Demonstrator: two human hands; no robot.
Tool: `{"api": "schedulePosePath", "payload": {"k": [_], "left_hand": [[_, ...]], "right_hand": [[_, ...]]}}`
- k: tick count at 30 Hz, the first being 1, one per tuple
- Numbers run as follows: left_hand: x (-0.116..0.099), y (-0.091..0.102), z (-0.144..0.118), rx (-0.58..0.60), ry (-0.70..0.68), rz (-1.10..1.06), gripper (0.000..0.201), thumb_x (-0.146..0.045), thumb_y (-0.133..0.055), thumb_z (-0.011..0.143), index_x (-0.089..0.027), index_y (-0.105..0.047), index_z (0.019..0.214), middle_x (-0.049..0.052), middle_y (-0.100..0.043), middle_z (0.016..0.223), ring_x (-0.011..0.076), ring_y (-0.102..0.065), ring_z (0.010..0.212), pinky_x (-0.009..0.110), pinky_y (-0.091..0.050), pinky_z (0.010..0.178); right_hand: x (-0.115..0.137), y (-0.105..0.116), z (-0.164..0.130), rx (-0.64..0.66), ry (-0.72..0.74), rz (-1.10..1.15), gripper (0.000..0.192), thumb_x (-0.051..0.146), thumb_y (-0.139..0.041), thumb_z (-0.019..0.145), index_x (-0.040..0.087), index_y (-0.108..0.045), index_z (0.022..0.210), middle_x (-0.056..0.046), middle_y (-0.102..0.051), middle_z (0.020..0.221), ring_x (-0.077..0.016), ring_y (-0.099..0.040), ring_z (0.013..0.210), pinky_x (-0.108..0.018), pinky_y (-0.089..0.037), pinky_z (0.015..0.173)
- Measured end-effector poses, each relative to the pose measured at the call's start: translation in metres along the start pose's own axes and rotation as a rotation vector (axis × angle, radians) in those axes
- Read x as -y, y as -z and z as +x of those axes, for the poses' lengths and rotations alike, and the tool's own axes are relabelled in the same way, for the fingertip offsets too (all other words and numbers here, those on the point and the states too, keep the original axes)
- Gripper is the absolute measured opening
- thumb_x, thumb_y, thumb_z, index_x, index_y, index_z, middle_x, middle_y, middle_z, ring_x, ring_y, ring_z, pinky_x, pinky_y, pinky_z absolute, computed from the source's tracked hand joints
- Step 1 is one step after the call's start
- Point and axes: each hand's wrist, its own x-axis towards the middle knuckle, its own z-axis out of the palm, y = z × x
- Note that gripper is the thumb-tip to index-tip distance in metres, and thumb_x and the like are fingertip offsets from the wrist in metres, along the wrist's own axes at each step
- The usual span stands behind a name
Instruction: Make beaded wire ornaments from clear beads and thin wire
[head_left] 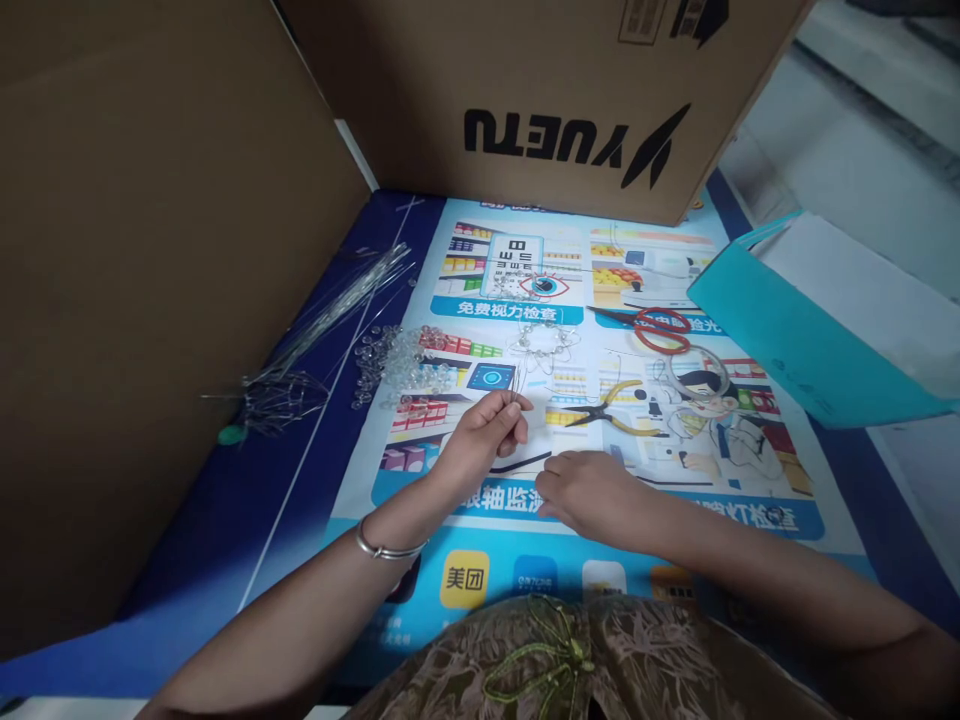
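Thin wires (516,380) stick up from the pinched fingers of my left hand (487,428). Close beside it, my right hand (583,492) is closed with its fingertips turned away, and I cannot make out what is in them. A ring of clear beads on wire (541,342) lies just beyond my left hand. To the left is a pile of loose clear beads (397,365). Pliers with yellow handles (611,412) rest open beyond my right hand, and scissors with red handles (660,328) lie farther back.
A bundle of straight wires (345,305) and a wire frame (281,400) lie at the left. Large cardboard boxes (555,60) stand behind and to the left. A roll of clear tape or wire (697,375) and a teal box (817,330) are at the right.
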Motion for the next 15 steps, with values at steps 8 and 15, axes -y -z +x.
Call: {"api": "schedulePosePath", "payload": {"k": [8,15], "left_hand": [[-0.001,-0.001,-0.001,0.01,0.007,0.097,0.024,-0.039,-0.047,0.084,-0.017,-0.052,0.09,-0.002,-0.048,0.061,0.0055,-0.03,0.046,0.019,-0.02,0.043],[-0.006,0.0,-0.005,-0.045,-0.048,0.28,0.025,-0.039,-0.044,0.084,-0.017,-0.055,0.082,-0.004,-0.037,0.055,0.0078,-0.027,0.048,0.02,-0.02,0.045]], "right_hand": [[0.012,0.009,-0.012,0.04,-0.028,-0.117,0.009,0.01,-0.046,0.08,0.014,-0.053,0.083,-0.007,-0.058,0.078,-0.0186,-0.054,0.07,-0.027,-0.036,0.056],[0.026,0.008,-0.011,0.113,-0.097,-0.24,0.013,0.003,-0.048,0.072,0.011,-0.054,0.08,-0.013,-0.058,0.075,-0.0217,-0.056,0.067,-0.028,-0.036,0.05]]}}
